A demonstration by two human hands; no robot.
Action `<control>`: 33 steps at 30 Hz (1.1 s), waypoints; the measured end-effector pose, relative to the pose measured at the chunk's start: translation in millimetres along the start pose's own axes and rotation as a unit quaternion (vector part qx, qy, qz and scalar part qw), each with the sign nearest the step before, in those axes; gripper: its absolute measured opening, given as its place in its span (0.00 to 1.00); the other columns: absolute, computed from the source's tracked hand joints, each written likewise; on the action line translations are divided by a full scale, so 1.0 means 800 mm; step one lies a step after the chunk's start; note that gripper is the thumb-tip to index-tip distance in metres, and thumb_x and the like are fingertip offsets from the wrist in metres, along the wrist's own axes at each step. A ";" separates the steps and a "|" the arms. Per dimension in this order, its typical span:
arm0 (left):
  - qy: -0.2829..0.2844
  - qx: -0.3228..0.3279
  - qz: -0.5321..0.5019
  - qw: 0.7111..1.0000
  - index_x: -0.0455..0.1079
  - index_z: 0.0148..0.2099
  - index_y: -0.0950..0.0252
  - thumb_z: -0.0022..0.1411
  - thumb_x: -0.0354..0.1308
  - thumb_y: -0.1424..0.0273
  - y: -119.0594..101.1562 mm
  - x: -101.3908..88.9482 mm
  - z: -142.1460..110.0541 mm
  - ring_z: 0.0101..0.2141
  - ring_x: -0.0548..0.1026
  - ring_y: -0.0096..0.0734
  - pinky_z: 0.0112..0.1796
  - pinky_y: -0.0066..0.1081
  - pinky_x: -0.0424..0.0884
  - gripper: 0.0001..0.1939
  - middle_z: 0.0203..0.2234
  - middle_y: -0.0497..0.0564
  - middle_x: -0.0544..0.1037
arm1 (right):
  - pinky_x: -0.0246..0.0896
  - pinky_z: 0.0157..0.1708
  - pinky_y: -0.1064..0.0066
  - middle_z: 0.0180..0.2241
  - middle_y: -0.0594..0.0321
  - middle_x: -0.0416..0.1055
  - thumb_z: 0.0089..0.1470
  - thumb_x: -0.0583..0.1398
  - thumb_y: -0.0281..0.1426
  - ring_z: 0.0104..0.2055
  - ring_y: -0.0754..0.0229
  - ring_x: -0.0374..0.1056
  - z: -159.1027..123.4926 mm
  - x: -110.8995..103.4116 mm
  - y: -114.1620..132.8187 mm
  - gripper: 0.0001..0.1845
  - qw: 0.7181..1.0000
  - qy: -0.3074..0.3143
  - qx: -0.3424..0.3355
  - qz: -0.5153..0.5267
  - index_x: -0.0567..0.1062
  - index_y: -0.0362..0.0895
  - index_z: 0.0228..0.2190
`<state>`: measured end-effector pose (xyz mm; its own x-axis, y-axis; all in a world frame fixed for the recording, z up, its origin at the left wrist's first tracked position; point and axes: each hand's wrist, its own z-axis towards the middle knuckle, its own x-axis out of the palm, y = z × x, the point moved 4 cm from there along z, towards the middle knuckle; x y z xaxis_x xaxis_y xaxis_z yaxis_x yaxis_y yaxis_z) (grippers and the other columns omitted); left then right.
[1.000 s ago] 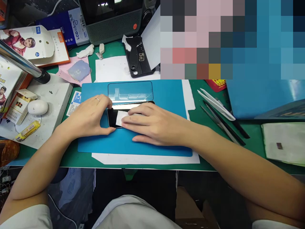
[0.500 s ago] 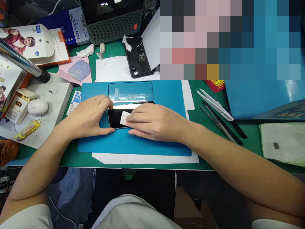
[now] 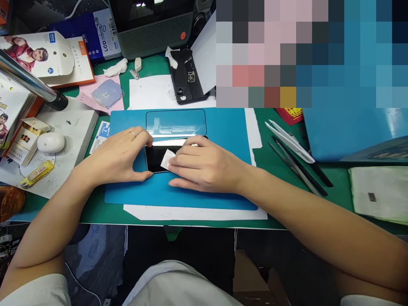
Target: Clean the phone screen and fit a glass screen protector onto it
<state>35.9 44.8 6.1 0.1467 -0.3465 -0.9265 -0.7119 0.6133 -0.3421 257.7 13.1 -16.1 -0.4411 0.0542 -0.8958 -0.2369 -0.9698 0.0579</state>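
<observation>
A smartphone (image 3: 153, 158) with a dark screen lies flat on the blue mat (image 3: 134, 198). Its left end sits between the thumb and fingers of my left hand (image 3: 123, 155), which grips it at both long edges. My right hand (image 3: 208, 163) covers much of the phone's right part and presses a small white wipe (image 3: 167, 159) onto the glass under its fingertips. Just beyond the phone, a clear screen protector with a black border (image 3: 176, 121) rests on the mat.
Several tweezers (image 3: 296, 159) lie right of the mat, near a pale green packet (image 3: 378, 191). Left are a white earbud case (image 3: 51, 142), a yellow lighter (image 3: 37, 174) and a metal pole (image 3: 35, 80). A black phone case (image 3: 185, 80) lies at the back.
My right hand has shifted slightly toward me on the glass, and the wipe has turned to a more slanted angle. My left hand stays at the phone's left end.
</observation>
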 end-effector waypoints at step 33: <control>-0.041 0.013 0.022 0.999 0.69 0.53 0.62 0.69 0.47 0.75 0.002 -0.002 0.005 0.44 0.79 0.50 0.43 0.45 0.73 0.15 0.46 0.59 0.80 | 0.69 0.52 0.56 0.60 0.50 0.81 0.79 0.57 0.44 0.58 0.49 0.74 0.006 0.012 0.013 0.26 0.999 0.006 -0.039 -0.019 0.78 0.36 0.62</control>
<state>37.2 49.2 6.4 0.1726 -0.2611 -0.9498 -0.7002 0.6456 -0.3047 246.5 4.5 -21.9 -0.4231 0.0901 -0.9016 -0.1846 -0.9827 -0.0116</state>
